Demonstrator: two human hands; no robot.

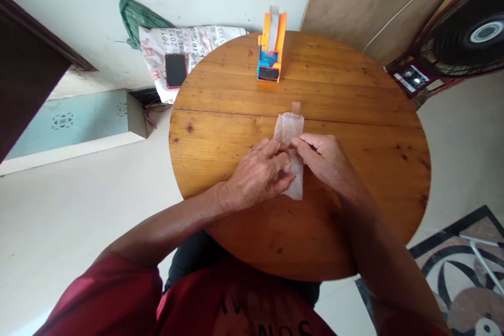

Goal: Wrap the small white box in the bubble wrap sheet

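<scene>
A small translucent white bag [290, 127] lies flat in the middle of the round wooden table [354, 115], a strip of tape sticking out at its far end. My left hand [260, 173] rests on the bag's left side with fingers curled and pinching its edge. My right hand [325, 160] pinches the bag from the right, fingertips meeting the left hand's over the bag's middle. An orange and blue tape dispenser [271, 47] stands at the far edge of the table, apart from both hands.
Beyond the table's far left edge, a printed white sack [192, 44] holds a red-cased phone [175, 70], with a green bag [136, 18] behind it. A black fan [468, 31] stands at the far right. A patterned floor mat [464, 268] lies at the near right.
</scene>
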